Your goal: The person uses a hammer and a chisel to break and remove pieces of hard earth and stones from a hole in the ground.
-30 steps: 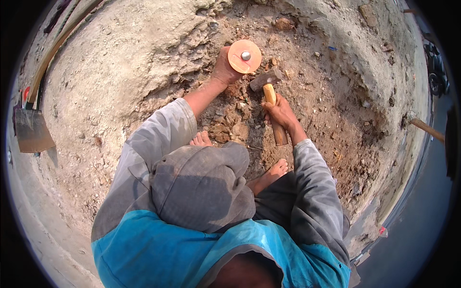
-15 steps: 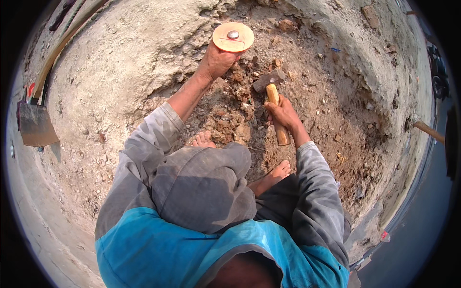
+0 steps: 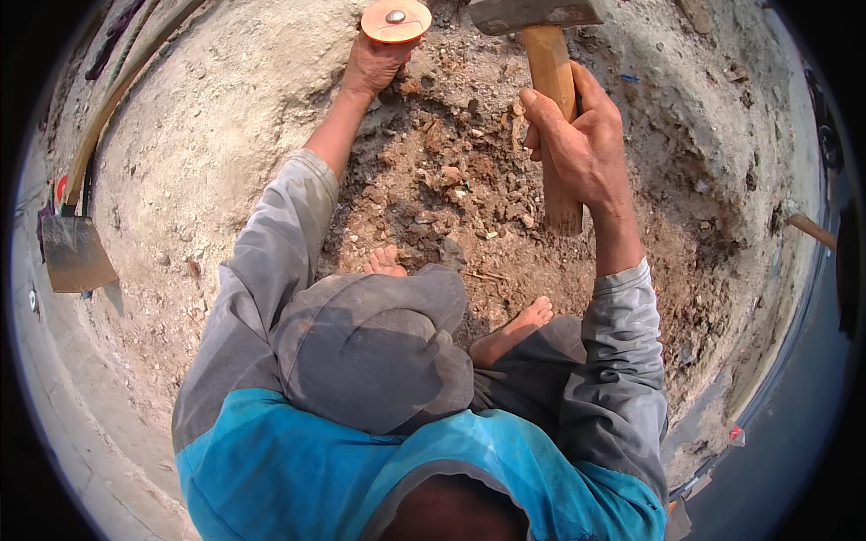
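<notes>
Right hand (image 3: 577,149) clamps the wooden hammer (image 3: 541,63) handle, head raised for striking, while left hand (image 3: 372,65) grips the orange-guarded chisel (image 3: 395,20) steady against broken rubble (image 3: 460,194)

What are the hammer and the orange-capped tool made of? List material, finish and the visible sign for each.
Hammer: handle looks like bare, pale wood, grain faintly visible; head looks like dull grey metal, scuffed.
Orange-capped tool: round guard seems smooth plastic or rubber, evenly coloured; its centre stud looks like shiny metal. The shaft is hidden by the left hand.
</notes>
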### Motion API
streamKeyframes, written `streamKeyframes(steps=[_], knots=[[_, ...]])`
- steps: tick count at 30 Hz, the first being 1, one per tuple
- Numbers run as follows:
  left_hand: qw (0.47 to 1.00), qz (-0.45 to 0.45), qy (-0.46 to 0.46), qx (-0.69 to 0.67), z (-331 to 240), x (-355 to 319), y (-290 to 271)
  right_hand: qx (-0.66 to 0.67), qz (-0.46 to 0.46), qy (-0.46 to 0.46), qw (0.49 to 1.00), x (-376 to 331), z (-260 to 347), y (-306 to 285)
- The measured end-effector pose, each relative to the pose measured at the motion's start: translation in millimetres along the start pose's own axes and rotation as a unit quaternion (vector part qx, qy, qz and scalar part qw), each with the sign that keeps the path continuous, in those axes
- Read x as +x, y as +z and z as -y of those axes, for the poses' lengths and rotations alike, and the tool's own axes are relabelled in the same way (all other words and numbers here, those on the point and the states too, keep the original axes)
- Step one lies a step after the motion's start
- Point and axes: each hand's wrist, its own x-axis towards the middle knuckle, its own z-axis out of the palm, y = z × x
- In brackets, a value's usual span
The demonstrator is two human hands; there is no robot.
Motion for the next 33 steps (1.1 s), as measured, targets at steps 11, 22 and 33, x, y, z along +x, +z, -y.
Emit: streamKeyframes(steps=[11,22,33], knots=[[0.987,0.002,0.096,0.128,-26.9,1.0,26.9,-0.197,0.061,-0.084,0.975,53.0,-38.0,49.3],[0.998,0.009,-0.036,0.045,7.0,-15.4,23.6,-0.041,-0.076,-0.271,0.959,82.7,39.0,35.0],[0.996,0.072,-0.051,0.014,-40.0,-97.7,59.5,0.059,0.107,0.17,0.978,17.9,-58.3,27.1]])
